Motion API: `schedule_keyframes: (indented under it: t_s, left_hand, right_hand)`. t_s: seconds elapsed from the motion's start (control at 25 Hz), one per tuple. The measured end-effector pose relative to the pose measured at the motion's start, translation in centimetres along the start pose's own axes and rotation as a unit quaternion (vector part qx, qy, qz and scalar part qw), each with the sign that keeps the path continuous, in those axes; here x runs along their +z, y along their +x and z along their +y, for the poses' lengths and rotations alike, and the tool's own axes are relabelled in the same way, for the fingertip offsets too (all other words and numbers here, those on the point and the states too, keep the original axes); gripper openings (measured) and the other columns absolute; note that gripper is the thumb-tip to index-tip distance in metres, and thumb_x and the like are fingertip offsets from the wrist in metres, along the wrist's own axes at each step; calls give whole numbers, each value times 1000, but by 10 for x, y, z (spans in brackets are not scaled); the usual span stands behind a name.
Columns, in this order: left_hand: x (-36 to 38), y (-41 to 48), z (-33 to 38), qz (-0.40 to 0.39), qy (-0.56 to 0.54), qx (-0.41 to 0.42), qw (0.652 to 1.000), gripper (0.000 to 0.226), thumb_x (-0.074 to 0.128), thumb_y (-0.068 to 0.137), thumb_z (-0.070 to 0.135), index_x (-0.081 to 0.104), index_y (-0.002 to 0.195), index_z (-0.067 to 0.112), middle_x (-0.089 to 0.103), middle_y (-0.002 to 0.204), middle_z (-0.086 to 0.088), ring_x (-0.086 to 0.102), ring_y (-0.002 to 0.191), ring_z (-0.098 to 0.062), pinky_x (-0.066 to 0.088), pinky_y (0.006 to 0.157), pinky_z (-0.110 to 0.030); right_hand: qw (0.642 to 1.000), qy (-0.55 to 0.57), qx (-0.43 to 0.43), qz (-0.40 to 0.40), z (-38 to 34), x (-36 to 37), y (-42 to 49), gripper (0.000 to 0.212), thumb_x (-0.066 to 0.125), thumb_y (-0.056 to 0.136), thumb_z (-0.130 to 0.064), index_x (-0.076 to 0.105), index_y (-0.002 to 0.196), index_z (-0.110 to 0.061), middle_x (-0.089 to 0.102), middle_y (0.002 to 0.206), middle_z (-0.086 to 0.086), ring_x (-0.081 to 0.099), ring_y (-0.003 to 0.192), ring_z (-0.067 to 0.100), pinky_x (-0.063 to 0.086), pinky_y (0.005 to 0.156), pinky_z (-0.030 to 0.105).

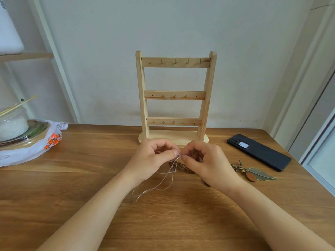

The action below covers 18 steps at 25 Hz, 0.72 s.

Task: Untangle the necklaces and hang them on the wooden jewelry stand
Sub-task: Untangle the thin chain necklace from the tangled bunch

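Observation:
The wooden jewelry stand [175, 98] rises upright at the back of the table, with three crossbars of small brass hooks, all bare. Just in front of its base, my left hand [154, 158] and my right hand [208, 162] meet fingertip to fingertip and both pinch a thin pale-pink chain necklace [163, 180]. Its loops trail down onto the table toward me. A darker bronze chain [178, 166] lies tangled under my hands, partly hidden by my right hand. A bronze feather pendant with a brown tag [253, 173] lies to the right.
A dark phone [259, 152] lies face down at the right, near the table's edge. At the left stand a glass jar with sticks [12, 122] and a white plastic bag [36, 144]. The wooden table [163, 223] reaches toward me.

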<state>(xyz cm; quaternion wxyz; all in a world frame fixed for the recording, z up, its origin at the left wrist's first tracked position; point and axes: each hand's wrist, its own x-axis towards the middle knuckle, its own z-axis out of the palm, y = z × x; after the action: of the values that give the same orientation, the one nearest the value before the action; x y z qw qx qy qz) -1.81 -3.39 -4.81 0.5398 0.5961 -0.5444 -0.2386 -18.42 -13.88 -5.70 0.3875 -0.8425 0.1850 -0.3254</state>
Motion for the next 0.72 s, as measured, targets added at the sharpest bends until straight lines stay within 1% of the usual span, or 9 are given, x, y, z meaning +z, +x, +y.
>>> schedule_keyframes:
  t_s: [0.12,0.2,0.32,0.4,0.48,0.56,0.64,0.68,0.72]
  left_hand:
    - [-1,-1,-3,29,86,38,995,8,75,87,12,78,86,20,75,82,9,66,79,-5,49,73,-19]
    - [-1,-2,-3,50,140,85,985,11,80,82,15,76,83,25,73,81,15,64,87,-9,43,75,-16]
    - [0,-3,-4,61,174,128,974,16,82,77,11,74,78,24,69,77,15,59,86,-10,37,74,-10]
    - [-1,-2,-5,62,187,132,971,18,82,76,9,72,75,24,68,75,14,57,82,-10,36,73,-9]
    - [-2,-3,-5,56,190,127,972,20,83,75,9,71,74,24,67,74,15,56,80,-8,36,71,-9]
    - [-2,-3,-4,45,185,113,975,19,83,76,9,71,73,24,67,74,16,56,77,-5,36,70,-9]
    - [-2,-3,-2,40,179,94,979,19,82,76,9,71,72,23,67,72,17,55,74,-1,38,68,-9]
    - [-1,-3,-2,40,174,84,980,20,82,76,8,71,71,24,67,71,17,54,71,0,38,67,-10]
    - [-1,-3,-2,38,167,75,982,21,82,76,8,71,70,25,67,71,17,53,69,0,38,66,-10]
  right_hand:
    - [1000,31,5,-4,0,0,0,6,70,90,-9,70,88,-14,66,71,9,54,59,11,46,57,24]
    - [999,45,6,-8,-1,0,-1,6,69,91,-10,70,88,-14,67,72,9,56,61,14,48,58,29]
    - [999,48,4,-12,0,1,0,5,69,92,-11,70,89,-15,66,73,10,58,62,25,50,58,36]
    - [999,43,2,-14,0,1,0,7,69,92,-11,70,88,-16,66,73,11,59,65,31,50,60,41]
    - [999,35,3,-20,0,2,0,9,69,92,-11,70,88,-19,66,72,10,59,66,32,50,61,42]
    - [1000,18,1,-24,0,3,-1,11,68,92,-12,70,88,-22,65,71,8,56,62,23,49,59,35]
    - [1000,0,-8,-20,1,2,-1,11,69,92,-11,70,89,-22,65,68,3,51,57,8,45,56,24]
    - [1000,-7,-13,-16,1,3,-2,11,69,91,-10,70,89,-21,63,66,-1,50,56,4,43,55,19]
    - [1000,-11,-17,-12,0,3,-2,11,70,91,-10,71,88,-20,62,64,-6,49,56,3,41,54,16]
